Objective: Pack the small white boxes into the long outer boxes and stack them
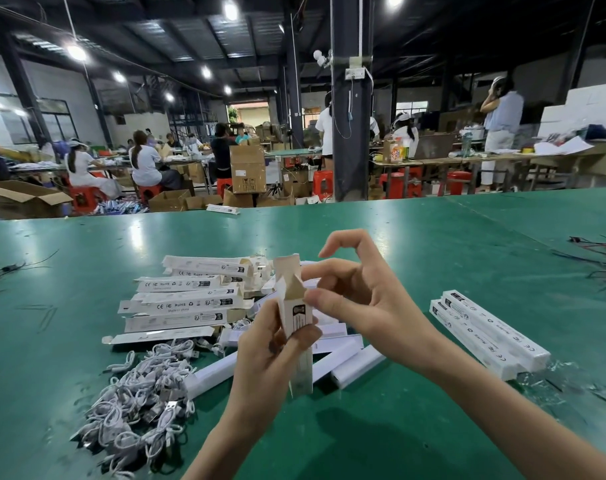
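Left hand (274, 351) holds one long outer box (296, 327) upright above the green desk (433, 237), grip clamped around its middle. Top end open, flaps standing up; contents not visible. Right hand (357, 292) at the top flap, thumb and forefinger pinched on the flap edge, other fingers curled clear.

Far left of the hands: loose pile of flat outer boxes (187, 299), printed faces up, reading "CE FC RoHS" and "Made in China". Under and right of the held box: plain small white boxes (350, 362) lying on the desk. Near left: heap of white cables (139, 403). Right: stack of closed outer boxes (488, 334), touching side by side, same CE/RoHS marks.
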Available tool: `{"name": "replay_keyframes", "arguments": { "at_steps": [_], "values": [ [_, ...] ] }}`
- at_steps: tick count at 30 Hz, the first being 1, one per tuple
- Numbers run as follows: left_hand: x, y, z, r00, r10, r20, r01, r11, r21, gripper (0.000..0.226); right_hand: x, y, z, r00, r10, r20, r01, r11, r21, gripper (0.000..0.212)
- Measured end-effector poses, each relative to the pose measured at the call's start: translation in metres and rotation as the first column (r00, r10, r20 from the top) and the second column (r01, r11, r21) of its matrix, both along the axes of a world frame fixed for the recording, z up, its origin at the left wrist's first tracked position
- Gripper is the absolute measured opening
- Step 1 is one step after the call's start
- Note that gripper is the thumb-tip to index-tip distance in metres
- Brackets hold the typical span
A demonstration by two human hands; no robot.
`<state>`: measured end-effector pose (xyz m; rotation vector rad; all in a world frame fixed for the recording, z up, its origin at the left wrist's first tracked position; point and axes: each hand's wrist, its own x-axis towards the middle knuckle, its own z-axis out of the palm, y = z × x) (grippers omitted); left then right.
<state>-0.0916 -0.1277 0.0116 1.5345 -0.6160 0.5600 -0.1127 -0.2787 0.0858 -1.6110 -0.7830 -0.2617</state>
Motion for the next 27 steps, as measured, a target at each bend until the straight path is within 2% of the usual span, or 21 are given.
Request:
{"name": "replay_keyframes", "arguments": {
  "at_steps": [2, 3, 8, 11, 14, 17, 22, 27],
  "values": [
    [0.001, 0.001, 0.001, 0.997, -0.065, -0.045, 0.063, 0.998, -0.029, 0.029, 0.003, -0.002, 0.0, 0.999, -0.045, 0.023, 0.046, 0.997, -0.061, 0.012],
    [0.001, 0.001, 0.002, 0.994, -0.099, -0.055, 0.098, 0.995, -0.024, 0.032, 0.004, -0.002, 0.0, 0.997, -0.064, 0.036, 0.067, 0.993, -0.101, 0.011],
    [-0.001, 0.001, 0.0, 0.962, -0.239, -0.13, 0.239, 0.971, -0.014, 0.034, 0.009, -0.003, 0.0, 0.996, -0.091, 0.004, 0.091, 0.98, -0.176, 0.018],
    [-0.003, 0.001, -0.002, 0.949, -0.26, -0.177, 0.265, 0.964, 0.005, 0.039, 0.014, -0.009, 0.002, 0.993, -0.083, -0.081, 0.069, 0.984, -0.165, 0.011],
    [-0.004, -0.001, -0.004, 0.939, -0.267, -0.215, 0.277, 0.961, 0.017, 0.039, 0.016, -0.019, 0.007, 0.986, -0.031, -0.166, -0.005, 0.978, -0.209, 0.019],
    [-0.004, -0.004, -0.006, 0.939, -0.257, -0.231, 0.27, 0.962, 0.027, 0.039, 0.017, -0.023, 0.009, 0.983, -0.006, -0.186, -0.047, 0.96, -0.275, 0.017],
    [-0.003, -0.006, -0.01, 0.93, -0.259, -0.26, 0.266, 0.964, -0.008, 0.044, 0.021, -0.025, 0.004, 0.98, -0.043, -0.193, -0.011, 0.964, -0.267, 0.011],
    [-0.002, -0.008, -0.016, 0.927, -0.247, -0.282, 0.253, 0.967, -0.017, 0.027, 0.024, -0.023, 0.0, 0.945, -0.008, -0.326, -0.056, 0.981, -0.188, 0.011]
  ]
}}
